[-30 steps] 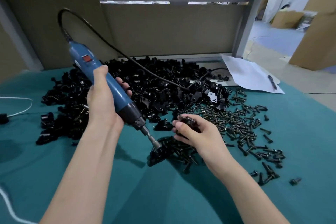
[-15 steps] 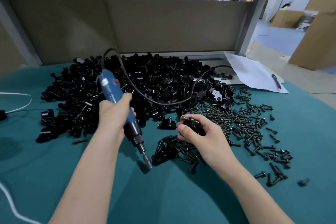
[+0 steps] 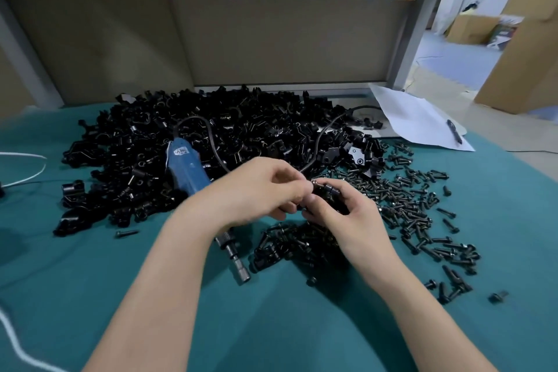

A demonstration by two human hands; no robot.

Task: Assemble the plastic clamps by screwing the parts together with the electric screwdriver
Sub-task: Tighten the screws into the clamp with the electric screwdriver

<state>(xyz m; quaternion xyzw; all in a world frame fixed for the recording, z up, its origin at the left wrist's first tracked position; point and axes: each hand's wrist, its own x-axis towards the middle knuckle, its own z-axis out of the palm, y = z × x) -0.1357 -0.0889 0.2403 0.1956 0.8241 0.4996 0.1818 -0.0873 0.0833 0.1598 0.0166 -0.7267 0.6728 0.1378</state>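
Two-handed hold on clamp (image 3: 325, 190): left hand (image 3: 259, 190) pinching, right hand (image 3: 344, 211) gripping, probably aligning it for screwing. Screwdriver (image 3: 187, 169) lying on bench (image 3: 90, 281), freeing left.

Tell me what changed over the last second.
The left hand lowered the electric screwdriver onto the table, let go, and moved right to pinch the clamp part. The right hand still holds that part; the parts pile and screws lie as before.

Left hand (image 3: 259, 187) and right hand (image 3: 347, 214) pinch one black clamp (image 3: 325, 194) beside scattered screws (image 3: 416, 208).
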